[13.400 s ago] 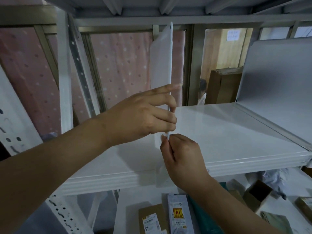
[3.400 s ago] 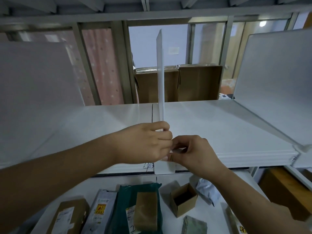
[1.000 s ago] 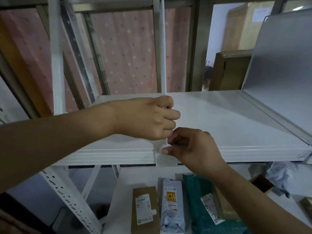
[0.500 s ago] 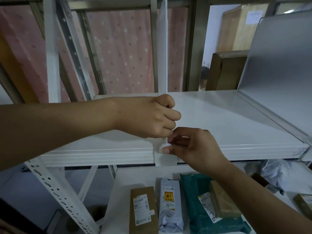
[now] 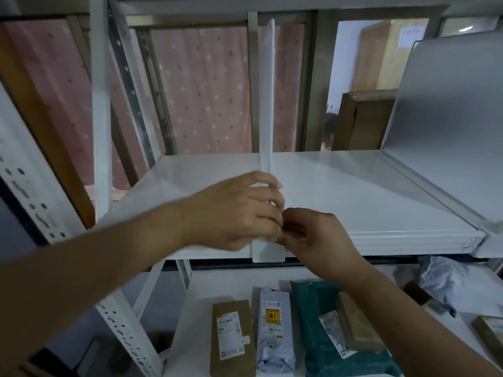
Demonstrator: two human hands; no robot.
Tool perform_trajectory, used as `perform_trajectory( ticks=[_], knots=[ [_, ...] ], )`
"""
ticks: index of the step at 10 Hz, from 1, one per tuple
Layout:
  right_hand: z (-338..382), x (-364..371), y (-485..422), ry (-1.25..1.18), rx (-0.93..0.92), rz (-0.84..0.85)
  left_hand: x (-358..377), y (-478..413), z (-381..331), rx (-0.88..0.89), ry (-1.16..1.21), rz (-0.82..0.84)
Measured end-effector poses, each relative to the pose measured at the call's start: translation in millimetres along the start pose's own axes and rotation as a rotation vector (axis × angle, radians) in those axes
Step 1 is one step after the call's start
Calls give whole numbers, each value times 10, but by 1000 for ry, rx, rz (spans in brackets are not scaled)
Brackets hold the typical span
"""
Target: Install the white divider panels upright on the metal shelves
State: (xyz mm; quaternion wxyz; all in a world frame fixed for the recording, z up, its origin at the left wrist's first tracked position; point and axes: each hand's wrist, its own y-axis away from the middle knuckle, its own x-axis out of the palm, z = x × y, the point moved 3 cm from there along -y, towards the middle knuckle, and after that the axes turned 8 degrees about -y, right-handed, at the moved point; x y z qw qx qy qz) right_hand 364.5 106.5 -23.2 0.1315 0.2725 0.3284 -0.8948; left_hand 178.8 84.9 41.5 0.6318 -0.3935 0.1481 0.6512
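Note:
A thin white divider panel [image 5: 267,96] stands upright, edge-on, on the white metal shelf [image 5: 367,197]. Its white front tab [image 5: 268,251] hangs over the shelf's front lip. My left hand [image 5: 239,210] wraps around the panel's lower front edge. Touching it from the right, my right hand [image 5: 313,235] pinches the same edge just above the tab with curled fingers. A second white divider panel [image 5: 446,110] stands upright at the shelf's right end.
White perforated uprights [image 5: 119,325] frame the left side. On the lower shelf [image 5: 206,284] lie a brown box [image 5: 231,336], a pale mailer [image 5: 275,325], a green bag [image 5: 324,344] and further parcels. Pink dotted curtains and cardboard boxes [image 5: 364,118] are behind.
My left hand has loosened and slid slightly lower on the divider's front edge. My right hand has shifted a little at the tab. The view has dropped slightly.

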Motion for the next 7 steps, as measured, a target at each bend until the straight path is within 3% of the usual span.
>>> perform_trajectory(
  ticks=[1,2,3,5,7],
  knots=[
    [-15,-29,20,-29,-18,29,114,205,-339,-288,123,-99],
    [-8,-44,14,-38,-33,51,174,319,-580,-423,117,-109],
    [13,-60,58,-18,-37,42,172,332,-704,-499,54,-117],
    [156,-156,368,334,-91,-42,192,256,-833,-739,94,-157],
    [338,-453,704,414,-72,-39,51,-31,-1061,-840,96,-180]
  ],
)
